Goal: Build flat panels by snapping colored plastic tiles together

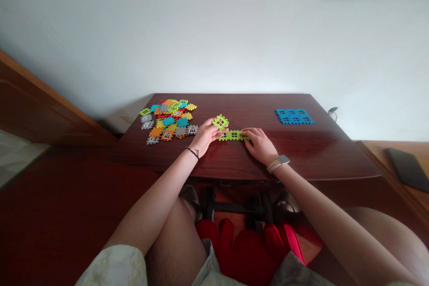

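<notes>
My left hand holds a lime green square waffle block upright between its fingertips. A strip of joined lime green blocks lies low on the table just below that block. My right hand grips the strip's right end, and the fingers of my left hand are close to its left end. To the left, a loose heap of multicoloured waffle blocks lies on the dark red wooden table.
A flat blue panel of joined blocks lies at the table's far right. A black cable sits past the table's far corner. A dark tablet lies on a wooden surface at right. Red fabric and dark chair legs lie below the table's front edge.
</notes>
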